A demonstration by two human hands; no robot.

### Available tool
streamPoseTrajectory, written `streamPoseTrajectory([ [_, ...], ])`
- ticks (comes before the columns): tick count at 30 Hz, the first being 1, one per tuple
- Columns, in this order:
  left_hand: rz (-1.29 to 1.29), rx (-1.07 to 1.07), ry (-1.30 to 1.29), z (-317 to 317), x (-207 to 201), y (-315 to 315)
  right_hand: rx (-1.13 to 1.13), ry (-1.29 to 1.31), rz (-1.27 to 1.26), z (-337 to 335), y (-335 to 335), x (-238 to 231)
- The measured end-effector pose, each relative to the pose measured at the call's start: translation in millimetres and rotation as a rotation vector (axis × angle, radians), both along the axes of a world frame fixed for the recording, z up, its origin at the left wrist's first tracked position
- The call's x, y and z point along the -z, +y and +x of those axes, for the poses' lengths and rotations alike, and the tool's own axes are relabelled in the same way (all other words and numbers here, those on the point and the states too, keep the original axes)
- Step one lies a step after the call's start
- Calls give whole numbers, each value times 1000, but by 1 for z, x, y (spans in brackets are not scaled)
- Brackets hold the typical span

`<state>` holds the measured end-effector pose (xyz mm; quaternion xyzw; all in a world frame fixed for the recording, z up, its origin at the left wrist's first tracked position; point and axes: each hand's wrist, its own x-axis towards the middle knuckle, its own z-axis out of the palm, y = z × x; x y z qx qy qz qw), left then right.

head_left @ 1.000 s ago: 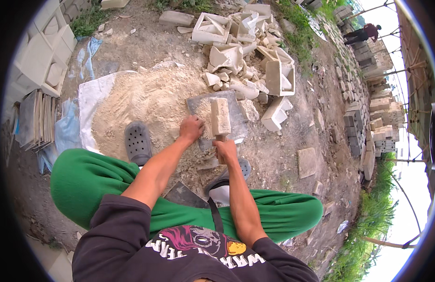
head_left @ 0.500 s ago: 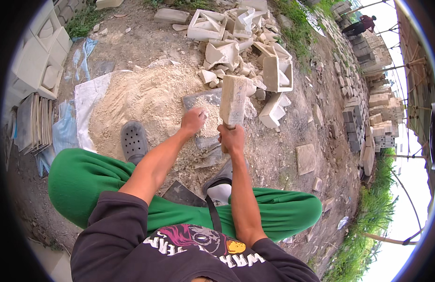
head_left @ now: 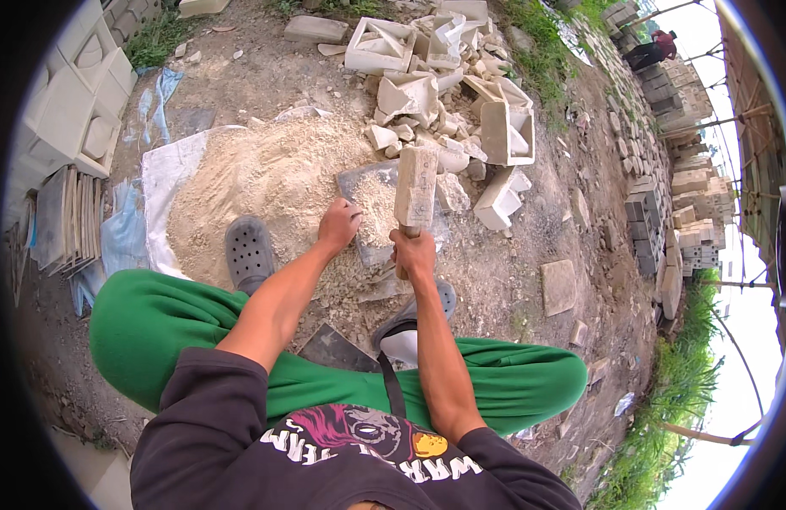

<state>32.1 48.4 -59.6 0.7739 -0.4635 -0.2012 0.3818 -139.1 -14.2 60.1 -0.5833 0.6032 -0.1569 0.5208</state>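
Observation:
My right hand [head_left: 412, 252] is wrapped round the handle of a mallet with a pale, block-shaped head [head_left: 416, 189]. The head stands over the right side of a dark flat slab [head_left: 355, 181] on the ground. Crushed pale crumbs [head_left: 376, 211] cover the middle of that slab. At its left edge is my left hand [head_left: 339, 223], fingers curled in beside the crumbs; whatever they may hold is hidden. A large heap of pale crushed grit [head_left: 257, 170] spreads to the left on a white sheet [head_left: 159, 183].
Broken pale hollow blocks and chunks [head_left: 407, 98] pile up beyond the slab. My grey clogs [head_left: 249, 246] flank the work spot. At far left stand stacked white moulded blocks [head_left: 91, 127] and thin boards [head_left: 70, 223]. Grey blocks [head_left: 644, 212] line the right, where a distant person [head_left: 652, 53] stands.
My left hand has drawn back a little to the left, away from the crumbs. The mallet head has dipped slightly, with my right hand still round its handle.

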Motion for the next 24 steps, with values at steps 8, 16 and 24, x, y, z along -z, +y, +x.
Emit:
streamPoseTrajectory([
  [8, 127, 11, -20, -8, -10, -11, -173, 261, 76, -21, 14, 61],
  [16, 195, 41, -104, -22, -19, -33, 38, 90, 138, -20, -11, -12],
  [24, -16, -65, -156, -7, -8, -26, 5, -60, -41, 1, -5, -26],
])
